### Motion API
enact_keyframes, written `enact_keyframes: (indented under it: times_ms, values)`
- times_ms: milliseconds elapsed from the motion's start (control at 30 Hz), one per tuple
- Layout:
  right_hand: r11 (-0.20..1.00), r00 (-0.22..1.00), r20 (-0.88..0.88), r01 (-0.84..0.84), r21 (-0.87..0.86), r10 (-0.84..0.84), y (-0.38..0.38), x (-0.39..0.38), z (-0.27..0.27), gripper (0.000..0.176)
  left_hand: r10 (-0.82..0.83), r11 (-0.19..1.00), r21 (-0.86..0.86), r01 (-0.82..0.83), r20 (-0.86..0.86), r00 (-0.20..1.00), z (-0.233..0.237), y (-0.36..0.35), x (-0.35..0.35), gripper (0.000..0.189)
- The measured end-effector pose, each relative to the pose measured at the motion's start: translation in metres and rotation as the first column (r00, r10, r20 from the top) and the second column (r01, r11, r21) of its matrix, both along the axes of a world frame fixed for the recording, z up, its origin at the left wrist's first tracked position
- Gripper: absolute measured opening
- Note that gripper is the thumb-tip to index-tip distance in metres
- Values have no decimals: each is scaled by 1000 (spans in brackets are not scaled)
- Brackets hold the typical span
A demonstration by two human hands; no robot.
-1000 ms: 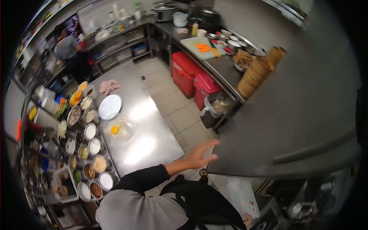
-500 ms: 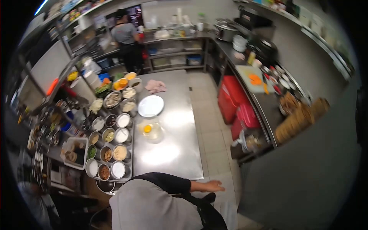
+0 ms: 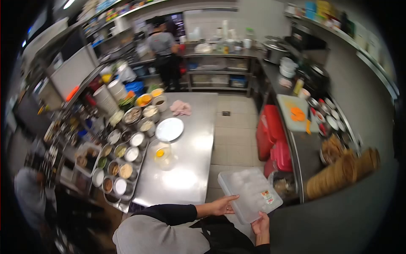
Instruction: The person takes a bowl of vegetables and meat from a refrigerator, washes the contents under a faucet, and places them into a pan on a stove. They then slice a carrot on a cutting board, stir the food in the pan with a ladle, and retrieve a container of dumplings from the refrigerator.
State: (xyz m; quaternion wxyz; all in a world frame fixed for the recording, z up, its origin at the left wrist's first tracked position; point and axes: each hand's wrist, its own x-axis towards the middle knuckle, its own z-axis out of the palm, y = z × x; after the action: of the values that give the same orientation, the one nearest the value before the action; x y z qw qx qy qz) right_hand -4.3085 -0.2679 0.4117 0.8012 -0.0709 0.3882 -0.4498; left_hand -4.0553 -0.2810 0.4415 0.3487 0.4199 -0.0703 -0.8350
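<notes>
A translucent plastic container (image 3: pixel 249 192) with pale rounded pieces inside and a small coloured label is between my two hands, over the floor right of the steel table. My left hand (image 3: pixel 223 205) grips its near left edge, and my right hand (image 3: pixel 261 225) clasps the near right corner. What the pieces are, I cannot make out. On the table, a clear bowl (image 3: pixel 164 164) holds a raw egg with an orange-yellow yolk (image 3: pixel 160 153). A white plate (image 3: pixel 170 129) lies just behind that bowl.
Several metal tubs of ingredients (image 3: pixel 125 170) line the left of the steel table (image 3: pixel 179 169). A pink cloth (image 3: pixel 181 107) lies toward the back. At right are red bins (image 3: pixel 270 127) and a counter with a cutting board (image 3: pixel 294 111). A person (image 3: pixel 162 51) stands at the back; another (image 3: pixel 31 194) is at left.
The plastic container has come into view and both hands now hold it. Half a second ago only my left hand showed, reaching right with nothing visible in it. The view has shifted.
</notes>
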Motion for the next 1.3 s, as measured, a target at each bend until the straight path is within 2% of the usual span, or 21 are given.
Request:
enact_keyframes:
  times_ms: [100,167,233,500,600,633,700,733,767,833,867,933,967,1033,1067,1100,1167,1200,1233,1267,1300]
  values:
    - [974,977,-12,-215,-78,214,-69,7,14,52,223,970,-74,-232,-119,968,-2,-18,7,60]
    - [961,968,-14,-250,-120,250,-110,23,24,52,324,927,-180,-329,-57,944,13,-39,12,57]
    - [942,952,-35,-307,-137,305,-147,37,20,52,420,889,-173,-423,-58,906,24,-61,24,60]
    - [878,936,-157,-350,-326,314,-303,79,21,56,467,846,-262,-464,-54,883,13,-209,72,71]
    - [918,938,-97,-347,-191,334,-364,76,28,54,440,851,-287,-440,-68,896,27,-278,97,72]
    - [922,943,-93,-333,-197,321,-384,73,33,54,435,851,-290,-437,-76,897,30,-301,104,73]
    - [877,842,-441,-432,-210,309,-418,62,41,52,433,857,-293,-424,-36,901,40,-344,117,72]
    - [896,742,-637,-407,-178,210,-435,50,25,50,447,855,-294,-428,-3,895,44,-363,123,71]
    - [897,743,-636,-405,-179,208,-453,27,-1,50,445,856,-295,-425,-2,896,46,-382,129,71]
    - [898,395,-918,-416,-139,41,-492,-15,-47,28,404,859,-332,-391,-31,914,48,-421,142,73]
    - [896,397,-917,-421,-138,45,-507,-20,-51,28,410,857,-331,-395,-28,912,50,-440,146,73]
    - [804,247,-968,-582,-124,30,-538,-24,-39,27,446,832,-349,-431,-41,894,53,-476,151,72]
    - [798,253,-967,-588,-129,31,-554,-20,-26,27,454,828,-353,-437,-35,890,52,-494,152,72]
    - [682,487,-872,-620,-389,-55,-576,39,72,59,487,808,-365,-462,-27,873,51,-532,154,74]
    - [725,499,-867,-595,-347,-6,-600,54,105,59,495,801,-377,-465,-20,869,51,-551,154,74]
    - [649,512,-855,-622,-438,-85,-638,38,78,58,536,786,-364,-499,2,844,50,-569,155,66]
    - [530,572,-763,-565,-632,-300,-720,30,41,33,552,797,-337,-501,71,831,37,-599,165,50]
    - [585,485,-844,-624,-518,-229,-751,29,52,43,493,839,-321,-439,107,863,23,-614,171,42]
    - [609,462,-862,-627,-485,-210,-779,41,76,41,529,800,-374,-469,71,846,24,-627,175,34]
    - [562,384,-896,-700,-441,-223,-812,46,93,40,509,784,-428,-449,29,860,29,-640,180,38]
    - [522,409,-874,-702,-484,-260,-847,49,92,41,554,757,-430,-492,23,832,38,-654,181,44]
